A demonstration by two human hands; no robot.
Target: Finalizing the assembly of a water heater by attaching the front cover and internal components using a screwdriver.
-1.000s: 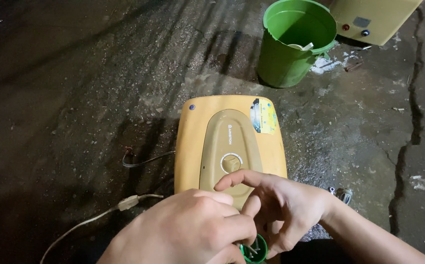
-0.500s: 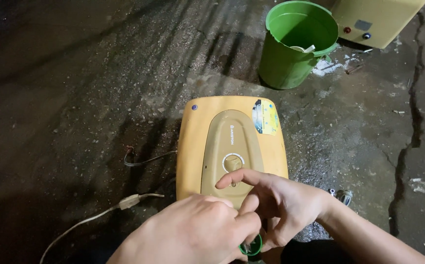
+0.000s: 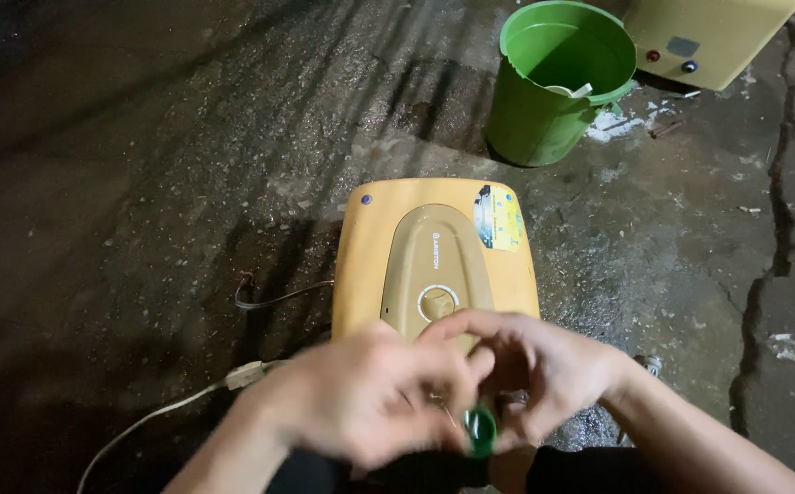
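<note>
Wet concrete (image 3: 187, 183); green bucket (image 3: 544, 119) (white scrap inside)

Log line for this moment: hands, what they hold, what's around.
left hand: blurred, at small green item | right hand: touching same item | under hands: yellow appliance on floor | beyond: green bucket

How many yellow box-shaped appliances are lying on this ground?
2: one yellow rectangular appliance with a round dial lies just beyond the hands; another pale yellow box with two knobs sits top right, behind the green plastic bucket.
</note>
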